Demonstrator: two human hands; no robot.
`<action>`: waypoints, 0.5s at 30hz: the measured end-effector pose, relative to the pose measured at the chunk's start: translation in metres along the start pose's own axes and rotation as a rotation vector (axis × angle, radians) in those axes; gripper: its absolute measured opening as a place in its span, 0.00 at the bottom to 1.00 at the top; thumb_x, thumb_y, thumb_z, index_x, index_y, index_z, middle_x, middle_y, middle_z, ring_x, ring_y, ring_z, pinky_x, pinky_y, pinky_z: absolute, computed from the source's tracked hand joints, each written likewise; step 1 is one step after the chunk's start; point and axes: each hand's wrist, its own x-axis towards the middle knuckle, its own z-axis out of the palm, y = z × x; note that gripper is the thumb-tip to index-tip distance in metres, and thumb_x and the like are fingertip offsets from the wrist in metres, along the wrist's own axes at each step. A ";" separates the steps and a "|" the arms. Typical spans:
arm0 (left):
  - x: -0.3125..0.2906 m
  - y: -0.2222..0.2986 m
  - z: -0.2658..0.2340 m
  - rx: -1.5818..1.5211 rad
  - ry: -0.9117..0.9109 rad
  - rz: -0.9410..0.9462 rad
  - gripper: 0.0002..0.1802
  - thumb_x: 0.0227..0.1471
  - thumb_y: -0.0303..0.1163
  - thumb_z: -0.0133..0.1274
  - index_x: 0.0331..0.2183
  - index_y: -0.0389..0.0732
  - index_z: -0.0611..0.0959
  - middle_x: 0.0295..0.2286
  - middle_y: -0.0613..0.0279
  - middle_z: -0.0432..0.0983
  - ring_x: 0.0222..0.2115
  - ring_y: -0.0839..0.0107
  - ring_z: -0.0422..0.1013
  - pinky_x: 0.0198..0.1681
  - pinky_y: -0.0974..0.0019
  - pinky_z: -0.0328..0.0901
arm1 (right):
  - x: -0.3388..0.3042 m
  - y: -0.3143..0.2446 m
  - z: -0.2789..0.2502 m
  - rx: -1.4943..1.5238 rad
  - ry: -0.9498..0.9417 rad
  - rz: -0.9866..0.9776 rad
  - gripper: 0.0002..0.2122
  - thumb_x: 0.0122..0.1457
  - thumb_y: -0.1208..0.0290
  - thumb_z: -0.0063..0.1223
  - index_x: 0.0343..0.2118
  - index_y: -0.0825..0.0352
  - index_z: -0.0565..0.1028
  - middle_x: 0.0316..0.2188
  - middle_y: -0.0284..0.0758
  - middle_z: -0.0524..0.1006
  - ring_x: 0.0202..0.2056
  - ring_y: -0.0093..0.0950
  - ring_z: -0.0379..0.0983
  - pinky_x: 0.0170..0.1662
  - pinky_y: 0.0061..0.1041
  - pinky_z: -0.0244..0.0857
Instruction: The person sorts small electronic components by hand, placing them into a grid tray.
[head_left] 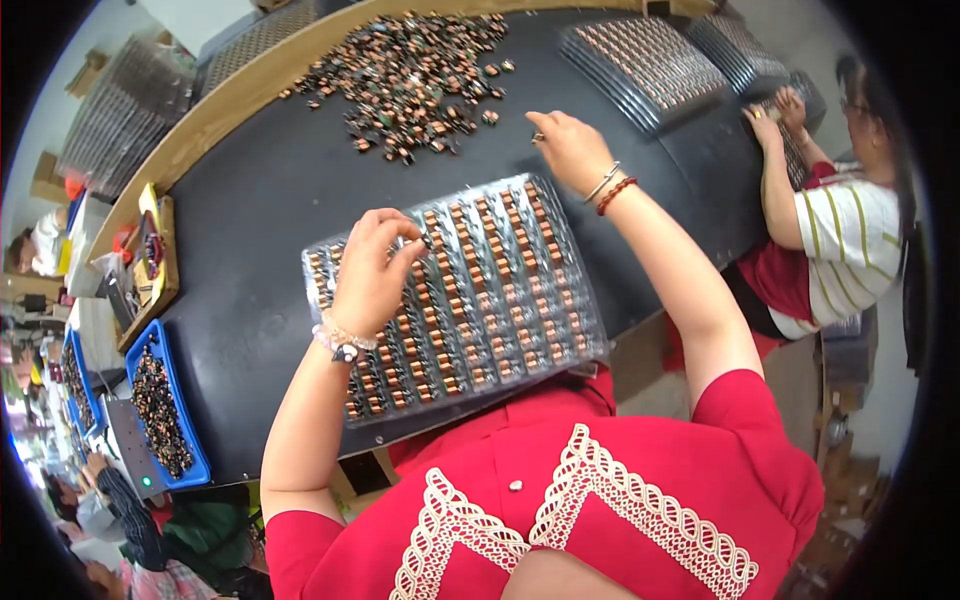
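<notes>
A clear plastic tray [590, 300] lies before me, with rows of small copper-wound coils in its pockets. Over its upper left part is my left hand [375, 262], thumb and forefinger pinched on a small dark coil [424, 241] at the tray's surface. Beyond the tray's upper right corner I hold my right hand [575, 150] above the table, its fingers drawn together. Something small shows by its fingertips, but I cannot make out what it is. A big loose heap of coils [410, 75] lies at the far side, left of my right hand.
Stacked filled trays [645, 65] stand at the far right. A co-worker [850, 220] handles a tray beyond them. On the left are a blue bin of coils [165, 410] and a wooden box of tools [150, 260]. A wooden rim [215, 95] edges the dark table [250, 310].
</notes>
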 end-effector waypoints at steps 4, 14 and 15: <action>-0.016 0.020 0.034 0.158 -0.171 0.237 0.05 0.42 0.28 0.57 0.25 0.37 0.80 0.38 0.57 0.69 0.46 0.55 0.60 0.51 0.56 0.57 | -0.051 0.021 -0.006 0.021 -0.009 0.055 0.08 0.53 0.71 0.52 0.37 0.63 0.74 0.34 0.35 0.75 0.38 0.36 0.72 0.40 0.32 0.67; -0.018 0.038 0.057 0.406 -0.230 0.153 0.04 0.34 0.24 0.58 0.20 0.36 0.81 0.36 0.57 0.71 0.47 0.55 0.60 0.50 0.56 0.58 | -0.074 0.016 -0.004 0.124 0.054 0.194 0.06 0.53 0.67 0.54 0.28 0.63 0.75 0.30 0.32 0.76 0.36 0.32 0.72 0.37 0.30 0.67; -0.017 0.039 0.057 0.420 -0.226 0.157 0.04 0.33 0.24 0.58 0.20 0.36 0.80 0.36 0.57 0.71 0.47 0.55 0.60 0.50 0.56 0.58 | -0.072 0.020 0.001 0.150 0.085 0.193 0.06 0.53 0.67 0.54 0.28 0.63 0.75 0.30 0.33 0.76 0.36 0.32 0.72 0.36 0.30 0.66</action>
